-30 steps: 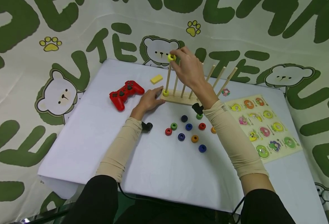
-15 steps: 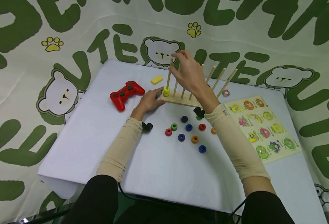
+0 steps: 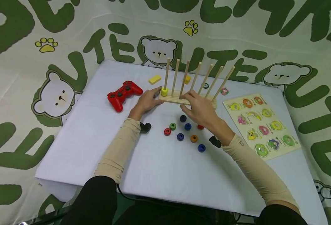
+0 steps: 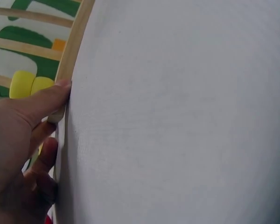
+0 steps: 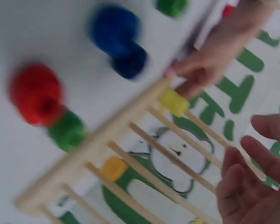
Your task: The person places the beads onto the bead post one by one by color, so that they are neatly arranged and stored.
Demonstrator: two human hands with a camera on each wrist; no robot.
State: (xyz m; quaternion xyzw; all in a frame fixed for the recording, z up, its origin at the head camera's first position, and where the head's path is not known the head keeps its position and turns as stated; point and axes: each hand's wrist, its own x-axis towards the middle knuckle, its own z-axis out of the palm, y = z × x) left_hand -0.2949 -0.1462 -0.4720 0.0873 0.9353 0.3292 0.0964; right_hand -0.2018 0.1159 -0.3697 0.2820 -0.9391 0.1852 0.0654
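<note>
Seven pegs point(image 3: 175, 78) point upward from the wooden rack point(image 3: 172, 98), whose base lies just right of the left hand's fingers; its long axis runs sideways from them past the right hand's fingers, the right end slightly nearer the person. The left hand point(image 3: 147, 102) pinches the rack's left end, thumb along the front edge, probably to steady the base. Two yellow beads point(image 3: 164, 92) sit stacked low on the peg nearest those fingers, which holds them in line. The right hand point(image 3: 200, 109) is released, fingers loosely bent before the base's middle, grasping nothing. Loose beads point(image 3: 194, 138) lie on the desk point(image 3: 154, 162) nearer the person than the fingers, seemingly within easy reach.
</note>
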